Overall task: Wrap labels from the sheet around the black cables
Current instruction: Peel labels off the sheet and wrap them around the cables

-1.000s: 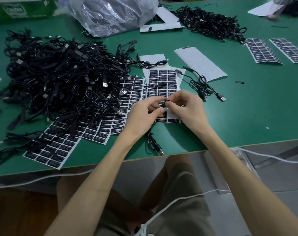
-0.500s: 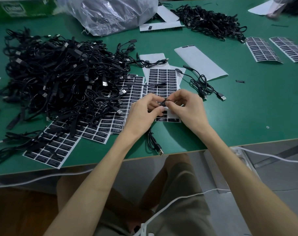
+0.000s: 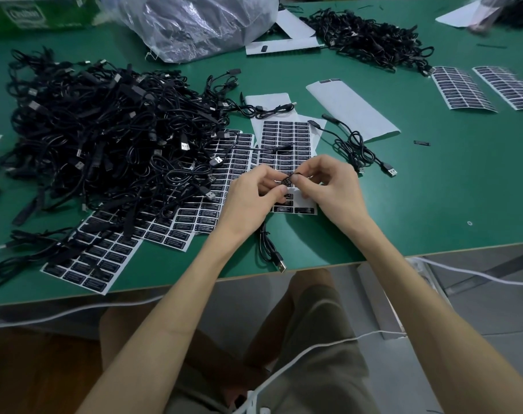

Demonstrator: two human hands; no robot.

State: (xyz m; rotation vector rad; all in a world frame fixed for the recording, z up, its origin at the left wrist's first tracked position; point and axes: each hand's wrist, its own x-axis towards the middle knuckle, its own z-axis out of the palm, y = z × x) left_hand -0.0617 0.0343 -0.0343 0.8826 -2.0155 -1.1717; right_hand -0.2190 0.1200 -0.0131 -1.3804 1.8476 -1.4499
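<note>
Green table (image 3: 439,192) | bag (image 3: 194,22): contents unclear | left hand (image 3: 252,201), right hand (image 3: 333,189) pinch label (image 3: 287,182)

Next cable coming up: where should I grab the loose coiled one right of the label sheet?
Probably pinch the coiled cable at its bunched loops, coming down from above: they lie flat on the table, apart from the pile, and lifting there brings both trailing ends along.
</note>
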